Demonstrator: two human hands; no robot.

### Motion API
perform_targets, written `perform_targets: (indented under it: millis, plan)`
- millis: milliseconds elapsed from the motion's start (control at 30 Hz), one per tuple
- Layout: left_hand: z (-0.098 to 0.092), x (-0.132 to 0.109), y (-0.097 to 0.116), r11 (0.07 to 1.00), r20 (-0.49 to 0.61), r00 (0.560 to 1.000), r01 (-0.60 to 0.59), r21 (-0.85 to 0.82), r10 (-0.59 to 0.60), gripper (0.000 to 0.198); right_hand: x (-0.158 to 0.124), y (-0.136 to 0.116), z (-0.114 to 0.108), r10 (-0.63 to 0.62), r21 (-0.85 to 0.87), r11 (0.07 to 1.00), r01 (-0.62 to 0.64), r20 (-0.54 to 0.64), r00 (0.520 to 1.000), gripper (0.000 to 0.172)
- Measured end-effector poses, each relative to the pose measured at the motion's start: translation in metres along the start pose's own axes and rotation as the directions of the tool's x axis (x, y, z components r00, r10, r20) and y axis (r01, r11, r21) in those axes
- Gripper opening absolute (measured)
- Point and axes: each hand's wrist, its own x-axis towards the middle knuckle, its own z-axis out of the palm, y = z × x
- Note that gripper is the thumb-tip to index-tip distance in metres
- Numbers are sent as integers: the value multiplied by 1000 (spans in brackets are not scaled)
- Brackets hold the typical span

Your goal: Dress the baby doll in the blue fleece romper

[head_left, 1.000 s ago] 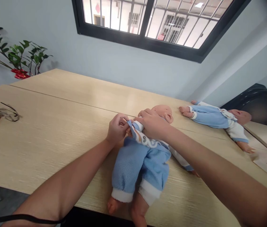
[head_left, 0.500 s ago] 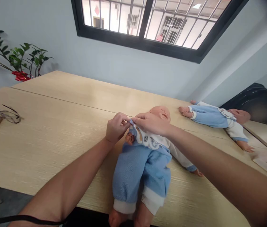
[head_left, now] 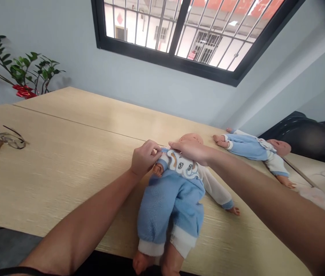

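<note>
A baby doll lies on its back on the table, in a white top with a printed animal face and fleecy blue trousers. My left hand is closed, pinching the blue trim at the doll's shoulder. Across the doll's upper chest and chin lies my right hand, its fingers bent together on the top's neckline; the exact grip is partly hidden. The doll's small hand pokes from a blue cuff just below my left hand.
A second doll in similar clothes lies at the right, near a black object. Glasses rest at the table's left. A plant stands by the wall, below and left of the window.
My right hand has shifted slightly right, away from my left, uncovering more of the printed face. My left hand still pinches the blue trim. The view has tilted a little.
</note>
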Motion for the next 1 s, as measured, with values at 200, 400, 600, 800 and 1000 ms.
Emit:
perform_targets:
  millis: [200, 400, 600, 800, 1000]
  plan:
    - [-4, 6, 3, 998, 119, 992, 30, 48, -36, 15, 10, -18, -5, -46, -57, 996, 67, 314, 948, 36]
    - [-38, 25, 20, 842, 552, 638, 448, 301, -537, 50, 6, -26, -9, -36, -210, 976, 60, 113, 993, 34]
    - [-51, 34, 37, 755, 841, 302, 631, 176, -448, 60, 25, -19, 0, 52, -88, 996, -35, 192, 980, 29]
    - [-53, 40, 36, 861, 806, 434, 478, 173, -403, 46, 48, -30, 7, 168, -228, 969, -96, 322, 932, 30]
    - [-57, 40, 33, 863, 856, 398, 494, 104, -331, 34, 64, -21, 0, 223, -74, 974, -216, 105, 969, 32]
